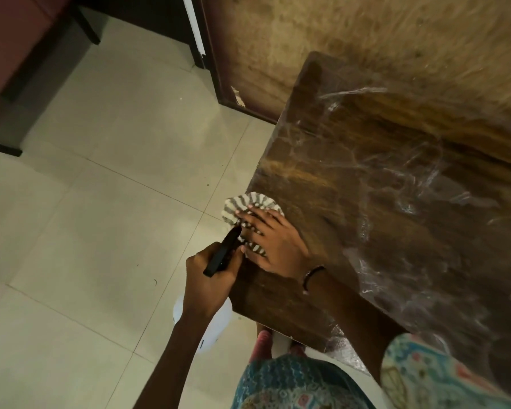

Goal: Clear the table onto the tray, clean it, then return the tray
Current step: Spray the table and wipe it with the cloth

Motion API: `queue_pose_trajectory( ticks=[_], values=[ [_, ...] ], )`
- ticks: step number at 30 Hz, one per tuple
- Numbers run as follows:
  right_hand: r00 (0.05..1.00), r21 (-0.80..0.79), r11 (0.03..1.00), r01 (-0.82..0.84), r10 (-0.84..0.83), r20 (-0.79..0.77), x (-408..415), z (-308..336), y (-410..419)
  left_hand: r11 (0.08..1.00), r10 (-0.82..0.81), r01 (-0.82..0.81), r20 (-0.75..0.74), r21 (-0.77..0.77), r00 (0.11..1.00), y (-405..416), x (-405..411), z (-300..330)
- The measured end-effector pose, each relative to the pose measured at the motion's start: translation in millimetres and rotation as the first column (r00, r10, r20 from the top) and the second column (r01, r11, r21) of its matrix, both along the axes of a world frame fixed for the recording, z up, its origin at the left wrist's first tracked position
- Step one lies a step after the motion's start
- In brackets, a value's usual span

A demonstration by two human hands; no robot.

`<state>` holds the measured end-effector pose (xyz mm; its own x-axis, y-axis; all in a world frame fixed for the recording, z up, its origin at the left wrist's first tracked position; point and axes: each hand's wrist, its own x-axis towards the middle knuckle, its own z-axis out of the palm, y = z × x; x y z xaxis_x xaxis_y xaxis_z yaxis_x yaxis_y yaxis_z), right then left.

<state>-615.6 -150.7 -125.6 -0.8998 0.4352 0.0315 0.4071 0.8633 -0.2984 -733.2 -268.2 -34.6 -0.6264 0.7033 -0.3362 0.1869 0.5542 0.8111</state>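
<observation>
Cream floor tiles [106, 187] fill the whole 9 o'clock half of what we see, with dark furniture legs standing at 11 o'clock. From 3 o'clock down toward 5 o'clock runs the dark wooden table [381, 208], its top streaked with pale smears and its near corner pointing at 6 o'clock. Behind it, at 1 o'clock, rises a worn tan panel [351, 39].

At 5 o'clock our patterned blue sleeve [443, 376] shows, and the same fabric sits at 6 o'clock.

Our right hand [273, 243] lies near the centre, at the table's 9 o'clock edge, with fingers spread and pressed flat on a striped grey and white cloth [250, 206]. The cloth is bunched under the palm, and part of it hangs past the table edge. A dark bracelet [311, 276] circles that wrist.

Just beside it at 7 o'clock, off the table edge, our left hand [210, 278] curls round the black trigger head [223, 250] of 1 white spray bottle [216, 323], whose body hangs below the wrist. The nozzle tip touches the cloth.
</observation>
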Motion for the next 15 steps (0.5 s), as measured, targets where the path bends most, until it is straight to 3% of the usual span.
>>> queue_pose_trajectory(
  ticks=[5,8,11,15],
  values=[
    [0.969,-0.052,0.971,-0.234,0.237,0.072,51.5,-6.1,-32.3,0.999,-0.031,0.031,-0.013,0.019,0.999,8.9,-13.1,4.3],
    [0.959,-0.020,0.962,-0.271,0.271,0.087,99.7,-3.2,-13.4,0.998,-0.064,0.064,-0.008,0.003,0.998,16.0,-14.8,6.4],
    [0.975,0.032,0.980,-0.198,0.193,0.109,111.5,0.4,24.9,0.998,-0.062,0.062,0.030,-0.003,0.998,23.9,-16.3,4.7],
    [0.996,0.002,0.999,0.054,-0.053,0.070,65.4,5.5,44.8,0.997,-0.075,0.075,0.016,0.010,0.997,33.7,-16.3,4.2]
  ],
)
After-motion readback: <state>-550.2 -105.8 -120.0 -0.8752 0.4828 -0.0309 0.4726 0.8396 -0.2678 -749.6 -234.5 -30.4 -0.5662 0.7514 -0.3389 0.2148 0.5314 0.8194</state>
